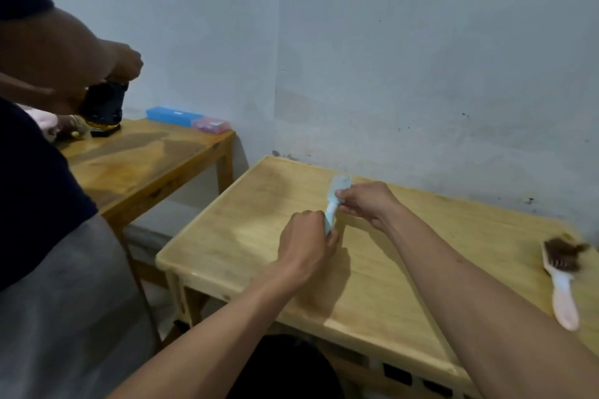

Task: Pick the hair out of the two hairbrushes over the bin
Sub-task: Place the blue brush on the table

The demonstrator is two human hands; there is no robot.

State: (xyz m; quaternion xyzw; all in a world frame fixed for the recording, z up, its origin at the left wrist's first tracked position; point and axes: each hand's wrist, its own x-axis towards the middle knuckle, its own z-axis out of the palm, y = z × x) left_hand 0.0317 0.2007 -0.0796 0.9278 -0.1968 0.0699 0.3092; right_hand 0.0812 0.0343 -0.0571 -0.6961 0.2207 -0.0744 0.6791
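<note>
Wooden tabletop (259, 204): left hand (304, 246) grips blue hairbrush (335, 201) handle, right hand (366, 204) pinches at its bristles; second hairbrush (560, 272) at 3 o'clock. Pull tufts slowly.

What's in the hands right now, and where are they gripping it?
The left hand grips the pale blue hairbrush by its handle; the right hand pinches at its head.

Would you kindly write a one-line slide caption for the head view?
Left hand holds a pale blue brush while right hand picks at it; a hair-filled pink brush waits on the table.
</note>
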